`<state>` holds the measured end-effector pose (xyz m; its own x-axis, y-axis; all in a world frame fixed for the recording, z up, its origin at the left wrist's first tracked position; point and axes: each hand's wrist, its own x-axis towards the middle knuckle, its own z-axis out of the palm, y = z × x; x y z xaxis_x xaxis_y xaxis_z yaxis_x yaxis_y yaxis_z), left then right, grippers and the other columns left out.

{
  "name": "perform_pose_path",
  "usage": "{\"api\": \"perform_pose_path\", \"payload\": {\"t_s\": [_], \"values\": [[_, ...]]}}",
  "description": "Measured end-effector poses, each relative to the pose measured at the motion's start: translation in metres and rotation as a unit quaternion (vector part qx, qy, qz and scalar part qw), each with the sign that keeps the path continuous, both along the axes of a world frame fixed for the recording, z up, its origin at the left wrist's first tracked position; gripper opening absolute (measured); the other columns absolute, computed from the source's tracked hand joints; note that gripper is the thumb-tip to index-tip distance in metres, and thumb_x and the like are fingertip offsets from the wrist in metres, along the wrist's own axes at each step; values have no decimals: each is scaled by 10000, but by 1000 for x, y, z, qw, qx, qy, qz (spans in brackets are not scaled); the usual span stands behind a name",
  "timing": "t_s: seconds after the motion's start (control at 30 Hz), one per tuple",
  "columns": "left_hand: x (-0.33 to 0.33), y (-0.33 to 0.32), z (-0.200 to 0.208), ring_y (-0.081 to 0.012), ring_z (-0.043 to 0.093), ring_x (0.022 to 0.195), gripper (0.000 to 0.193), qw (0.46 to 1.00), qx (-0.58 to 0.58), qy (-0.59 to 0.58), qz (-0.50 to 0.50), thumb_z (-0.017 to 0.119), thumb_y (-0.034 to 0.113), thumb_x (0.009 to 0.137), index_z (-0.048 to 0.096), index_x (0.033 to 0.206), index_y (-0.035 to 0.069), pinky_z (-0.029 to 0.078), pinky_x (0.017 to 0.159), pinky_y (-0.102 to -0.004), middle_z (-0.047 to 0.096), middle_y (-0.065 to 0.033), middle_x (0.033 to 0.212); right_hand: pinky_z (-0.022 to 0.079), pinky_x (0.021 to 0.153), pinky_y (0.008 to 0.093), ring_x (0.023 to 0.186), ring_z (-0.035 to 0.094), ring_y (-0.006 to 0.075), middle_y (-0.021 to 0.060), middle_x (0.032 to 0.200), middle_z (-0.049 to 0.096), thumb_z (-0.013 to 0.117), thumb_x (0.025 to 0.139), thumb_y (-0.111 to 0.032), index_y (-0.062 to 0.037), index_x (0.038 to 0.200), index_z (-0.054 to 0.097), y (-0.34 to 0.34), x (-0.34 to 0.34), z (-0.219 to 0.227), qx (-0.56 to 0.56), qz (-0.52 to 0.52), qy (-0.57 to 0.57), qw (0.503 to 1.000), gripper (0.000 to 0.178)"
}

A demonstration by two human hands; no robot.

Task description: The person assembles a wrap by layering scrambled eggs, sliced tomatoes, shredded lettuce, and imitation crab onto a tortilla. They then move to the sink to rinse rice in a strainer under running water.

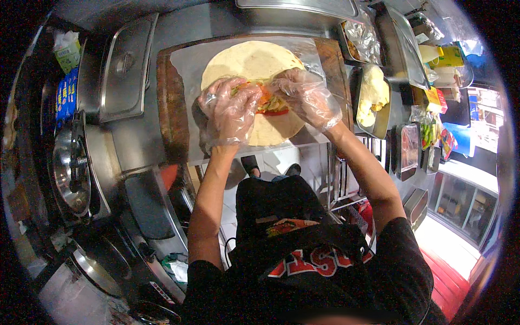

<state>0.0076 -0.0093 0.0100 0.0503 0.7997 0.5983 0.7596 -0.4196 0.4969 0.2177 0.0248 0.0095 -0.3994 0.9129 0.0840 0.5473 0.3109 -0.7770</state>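
A round pale flatbread point(252, 62) lies on a sheet of white paper point(190, 62) over a wooden cutting board point(172, 100). A strip of filling point(269, 103), orange, green and red, sits across its middle. My left hand point(230, 111), in a clear plastic glove, presses on the flatbread's left side and the filling. My right hand point(303, 97), also gloved, holds the flatbread's right edge, folded in over the filling. The near part of the flatbread is partly hidden by both hands.
A lidded steel pan point(127, 67) stands left of the board. Steel trays point(374, 97) with pale food and foil-covered food stand at the right, with sauce packets and bottles point(439, 57) beyond. A round pot lid point(70, 168) is at the far left.
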Motion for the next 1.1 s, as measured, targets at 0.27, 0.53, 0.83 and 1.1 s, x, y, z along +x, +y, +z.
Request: {"api": "perform_pose_path", "payload": {"t_s": [0.27, 0.53, 0.83, 1.1], "values": [[-29, 12, -12, -275, 661, 913, 92, 993, -34, -113, -30, 666, 139, 843, 735, 895, 107, 500, 834, -399, 713, -69, 948, 527, 824, 371, 958, 633, 267, 105, 1023, 655, 685, 846, -117, -53, 991, 678, 3, -4, 19, 125, 15, -83, 989, 159], [-30, 18, -2, -252, 668, 920, 114, 973, -162, -141, -90, 705, 100, 819, 738, 918, 52, 518, 846, -356, 716, -100, 960, 506, 806, 408, 942, 611, 293, 89, 1032, 657, 652, 824, -219, -105, 1016, 698, 8, -19, 27, 202, 73, -153, 965, 228], [-51, 3, -27, -190, 657, 917, 139, 951, -199, -235, -9, 677, 91, 878, 715, 1000, 35, 526, 832, -321, 702, -100, 995, 511, 784, 393, 917, 616, 277, 83, 973, 672, 670, 804, -259, -124, 956, 733, 11, -33, 41, 214, 65, -134, 965, 213], [-50, -11, -51, -177, 636, 962, 158, 936, -245, -254, 10, 696, 71, 868, 708, 1020, 28, 525, 847, -314, 670, -105, 1059, 495, 774, 386, 897, 591, 247, 61, 994, 651, 668, 811, -257, -111, 929, 704, 26, -63, 16, 289, 165, -246, 910, 192]]}}
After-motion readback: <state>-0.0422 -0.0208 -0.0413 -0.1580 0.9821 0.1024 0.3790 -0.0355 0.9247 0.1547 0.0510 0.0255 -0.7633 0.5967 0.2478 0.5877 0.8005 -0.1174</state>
